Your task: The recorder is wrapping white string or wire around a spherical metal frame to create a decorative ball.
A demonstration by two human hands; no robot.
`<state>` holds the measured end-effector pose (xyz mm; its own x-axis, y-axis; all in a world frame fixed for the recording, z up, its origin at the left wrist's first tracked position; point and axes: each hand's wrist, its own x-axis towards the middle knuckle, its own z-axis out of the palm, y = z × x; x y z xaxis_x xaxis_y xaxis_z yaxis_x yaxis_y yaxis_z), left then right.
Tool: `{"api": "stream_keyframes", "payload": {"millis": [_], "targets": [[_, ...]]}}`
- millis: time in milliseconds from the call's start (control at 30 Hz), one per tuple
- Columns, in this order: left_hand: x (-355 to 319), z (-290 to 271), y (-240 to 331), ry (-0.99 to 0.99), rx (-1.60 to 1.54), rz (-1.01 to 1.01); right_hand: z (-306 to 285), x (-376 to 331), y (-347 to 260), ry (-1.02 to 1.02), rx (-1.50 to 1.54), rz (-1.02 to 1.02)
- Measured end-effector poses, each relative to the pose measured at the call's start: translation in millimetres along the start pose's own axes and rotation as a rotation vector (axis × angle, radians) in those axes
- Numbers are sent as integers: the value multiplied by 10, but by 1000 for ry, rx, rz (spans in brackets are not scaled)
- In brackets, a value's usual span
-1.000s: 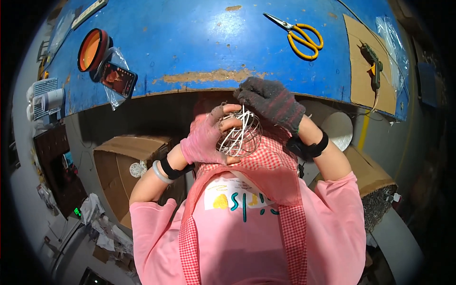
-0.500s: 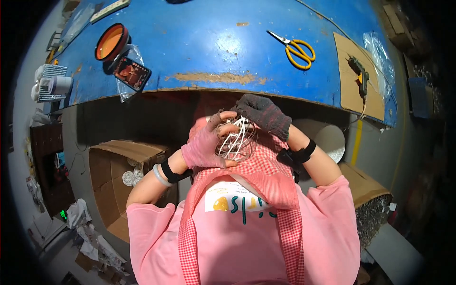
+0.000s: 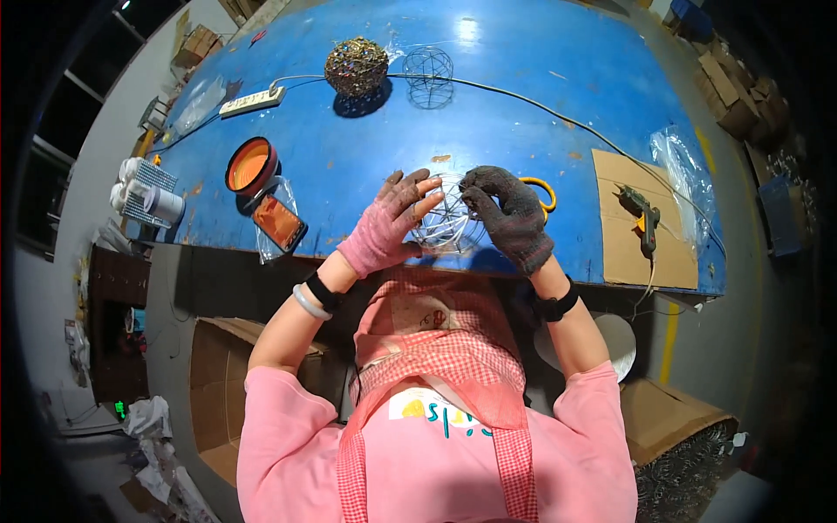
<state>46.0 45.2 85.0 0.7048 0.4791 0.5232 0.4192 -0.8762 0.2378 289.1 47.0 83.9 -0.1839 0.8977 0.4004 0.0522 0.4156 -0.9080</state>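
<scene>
Between my hands, at the front edge of the blue table, is a round wire frame (image 3: 450, 231) wound with white strands. My left hand (image 3: 391, 225), in a pink glove with bare, dark-smudged fingertips, curls around the ball's left side. At its upper right, my right hand (image 3: 513, 222) in a dark knitted glove has its fingers pinched together against the ball. Whether a loose strand end sits in that pinch is too small to tell. Yellow-handled scissors (image 3: 547, 193) lie just beyond my right hand, which hides most of them.
A bare wire ball (image 3: 428, 77) and a dark, glittery wound ball (image 3: 357, 67) stand farther back by a cable and power strip (image 3: 252, 102). Leftward are an orange bowl (image 3: 251, 166) and phone (image 3: 279, 223). Rightward, a glue gun (image 3: 645, 222) lies on cardboard (image 3: 610, 261).
Both hands have moved forward with the wire ball, from over my lap to the table's front edge. My view has tilted up, bringing the back of the table in.
</scene>
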Motion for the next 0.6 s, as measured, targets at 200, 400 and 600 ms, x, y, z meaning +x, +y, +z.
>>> {"api": "stream_keyframes", "payload": {"millis": [200,400,600], "targets": [[70,258,-141,-178,106,-181,-57,-26,350,54,-322,-55],[231,229,55,-40,-251,-542,176,-86,379,159,-335,-89],[230,343,16,89,-213,-557,92,-79,322,90,-218,47]]}}
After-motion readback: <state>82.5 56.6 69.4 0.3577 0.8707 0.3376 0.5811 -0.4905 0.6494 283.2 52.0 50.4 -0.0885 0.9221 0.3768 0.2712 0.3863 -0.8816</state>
